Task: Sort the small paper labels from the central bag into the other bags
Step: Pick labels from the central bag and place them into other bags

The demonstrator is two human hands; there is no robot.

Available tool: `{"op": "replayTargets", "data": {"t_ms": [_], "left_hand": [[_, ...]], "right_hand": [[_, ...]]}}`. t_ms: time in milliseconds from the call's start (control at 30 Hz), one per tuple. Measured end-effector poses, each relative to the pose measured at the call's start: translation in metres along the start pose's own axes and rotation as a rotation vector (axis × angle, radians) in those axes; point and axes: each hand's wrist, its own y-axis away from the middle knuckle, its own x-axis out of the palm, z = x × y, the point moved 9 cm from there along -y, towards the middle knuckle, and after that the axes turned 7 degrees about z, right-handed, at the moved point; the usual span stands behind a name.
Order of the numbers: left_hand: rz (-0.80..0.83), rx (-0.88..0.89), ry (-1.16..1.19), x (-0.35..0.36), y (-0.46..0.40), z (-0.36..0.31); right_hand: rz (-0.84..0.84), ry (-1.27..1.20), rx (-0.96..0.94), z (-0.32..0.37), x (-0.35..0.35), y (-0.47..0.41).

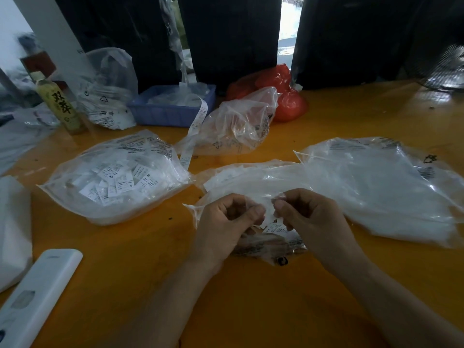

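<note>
The central clear plastic bag (pixel 251 179) lies on the orange table in front of me. My left hand (pixel 226 222) and my right hand (pixel 308 217) sit over its near part, fingers curled, both pinching small white paper labels (pixel 275 228) between them. To the left lies a clear bag (pixel 118 177) full of white printed labels. At the right, a larger clear bag (pixel 381 189) holds white contents. Another crumpled clear bag (pixel 233 124) sits behind the central one.
A blue tray (pixel 173 106) with a long strip of printed labels (pixel 195 129) stands at the back. Beside it are a drink bottle (pixel 60 104), a red bag (pixel 281 94) and more plastic bags. A white remote (pixel 37 292) lies at the near left.
</note>
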Motion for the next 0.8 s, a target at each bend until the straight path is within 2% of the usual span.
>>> {"op": "replayTargets", "data": {"t_ms": [200,367,467,600,633,700,800], "left_hand": [[-0.012,-0.042,0.037,-0.002,-0.001,0.005],[0.035,-0.066,0.056,0.003,0.0,0.008],[-0.034,-0.067,0.086,-0.004,-0.001,0.01],[-0.128,-0.11,0.307,-0.015,-0.003,0.019],[-0.14,-0.116,0.374,-0.017,-0.004,0.021],[-0.143,-0.125,0.445,-0.018,-0.005,0.024],[-0.114,-0.119,0.445,-0.015,-0.006,0.023]], "right_hand": [[-0.03,-0.041,-0.001,-0.006,-0.004,-0.001],[-0.007,0.08,-0.029,-0.005,-0.001,-0.002],[-0.019,0.132,-0.04,-0.004,-0.003,-0.003],[-0.088,0.255,-0.049,-0.004,-0.017,-0.007],[-0.053,0.325,-0.053,-0.003,-0.017,-0.008],[0.13,0.55,-0.055,-0.004,-0.006,-0.011],[0.342,0.857,-0.026,-0.019,0.012,-0.011]]}}
